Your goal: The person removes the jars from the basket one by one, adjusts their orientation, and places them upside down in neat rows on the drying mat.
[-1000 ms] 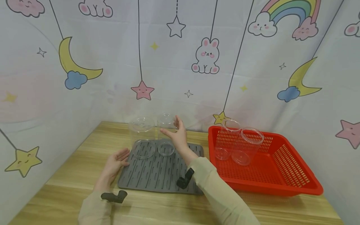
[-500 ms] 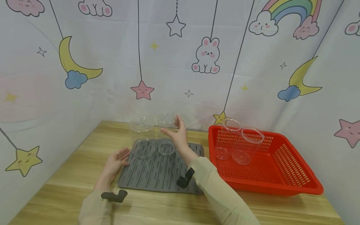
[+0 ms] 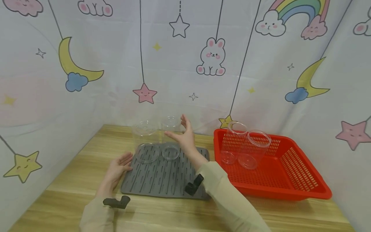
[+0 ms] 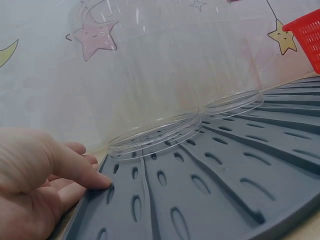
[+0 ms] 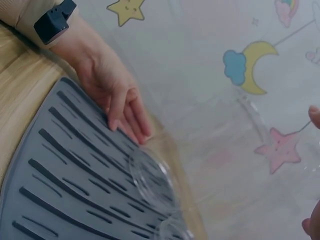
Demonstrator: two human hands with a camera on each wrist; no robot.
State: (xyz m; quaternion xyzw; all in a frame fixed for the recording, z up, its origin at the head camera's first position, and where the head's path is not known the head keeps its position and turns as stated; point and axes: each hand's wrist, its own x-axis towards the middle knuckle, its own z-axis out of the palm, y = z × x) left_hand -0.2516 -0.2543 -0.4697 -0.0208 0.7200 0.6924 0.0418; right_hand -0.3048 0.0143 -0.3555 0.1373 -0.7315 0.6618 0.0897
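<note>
Two tall clear cups stand upright side by side at the back of a grey drying mat [image 3: 162, 180]: a wider left cup [image 3: 146, 140] and a narrower right cup [image 3: 170, 150]. My right hand [image 3: 185, 138] is spread at the right side of the narrower cup, its thumb overlapping the cup in the head view and its fingers apart from the wall. Along the mat's left edge lies my left hand [image 3: 117, 167]. In the left wrist view, its thumb [image 4: 92, 175] rests at that edge, with the other fingers relaxed beyond it.
A red plastic basket [image 3: 278, 193] sits right of the mat. Inside its left part, two more clear cups lean, a narrower one [image 3: 234, 141] and a wider one [image 3: 255, 149]. A patterned cloth [image 3: 185, 80] hangs behind the wooden table [image 3: 69, 180].
My right hand has shifted slightly right, its fingers spreading wider beside the narrower cup. The left hand and the cups stay in place; the head view has shifted a little.
</note>
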